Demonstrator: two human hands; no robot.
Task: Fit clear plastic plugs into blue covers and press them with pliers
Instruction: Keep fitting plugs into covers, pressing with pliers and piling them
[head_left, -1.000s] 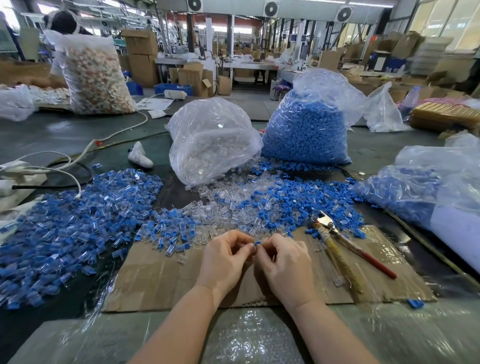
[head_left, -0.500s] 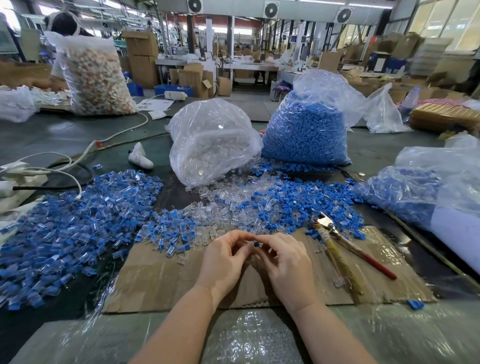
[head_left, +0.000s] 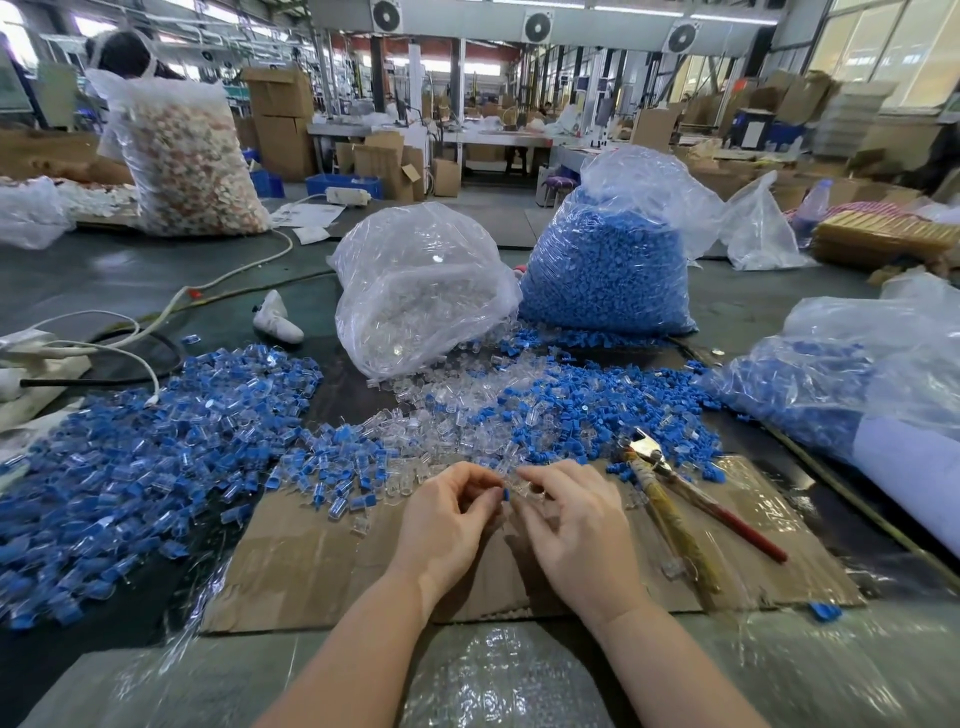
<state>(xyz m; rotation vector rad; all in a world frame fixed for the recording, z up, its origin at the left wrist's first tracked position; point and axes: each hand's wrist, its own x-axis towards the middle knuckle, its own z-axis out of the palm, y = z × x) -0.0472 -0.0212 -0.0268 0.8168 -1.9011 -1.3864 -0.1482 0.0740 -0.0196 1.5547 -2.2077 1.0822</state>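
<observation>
Over the cardboard sheet (head_left: 322, 561) my left hand (head_left: 447, 519) pinches a small blue cover (head_left: 505, 493) at its fingertips. My right hand (head_left: 576, 525) pinches a clear plastic plug (head_left: 519, 486) right against that cover. The pliers (head_left: 675, 499), with a yellowish and a red handle, lie untouched on the cardboard to the right of my right hand. Loose clear plugs (head_left: 457, 410) and loose blue covers (head_left: 587, 410) are heaped just beyond my hands. A large pile of assembled blue-and-clear pieces (head_left: 145, 457) spreads over the left side.
A bag of clear plugs (head_left: 421, 291) and a bag of blue covers (head_left: 608, 265) stand behind the heaps. Another bag with blue parts (head_left: 841, 384) lies at the right. Cables and a white power strip (head_left: 36, 358) sit far left. Bubble wrap (head_left: 498, 675) covers the near edge.
My hands have lifted slightly and drawn a little apart; the blue cover stays at my left fingertips and the clear plug now shows at my right fingertips.
</observation>
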